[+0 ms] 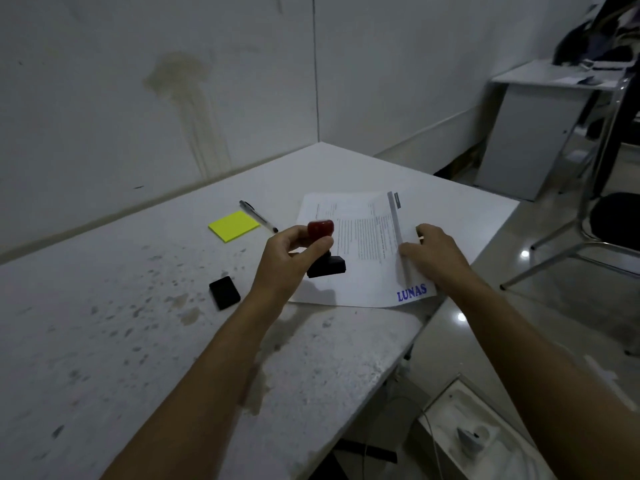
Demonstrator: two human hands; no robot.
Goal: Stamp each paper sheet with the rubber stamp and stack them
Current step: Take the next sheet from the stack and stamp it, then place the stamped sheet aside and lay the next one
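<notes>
A printed paper sheet (360, 237) lies on the white table (138, 323) near its right edge, with a blue "LUNAS" stamp mark (411, 292) at its near corner. My left hand (287, 261) grips the rubber stamp (325, 251) by its red handle, the black base held just above the sheet's left part. My right hand (433, 251) rests on the right side of the sheet, fingers at the edge of a second sheet that overlaps there. A black ink pad (224, 292) lies left of the papers.
A yellow sticky-note pad (233, 226) and a pen (258, 216) lie further back on the table. The wall runs along the far left edge. A chair (595, 237) and a grey cabinet (530, 133) stand to the right; a box (467, 438) sits on the floor below.
</notes>
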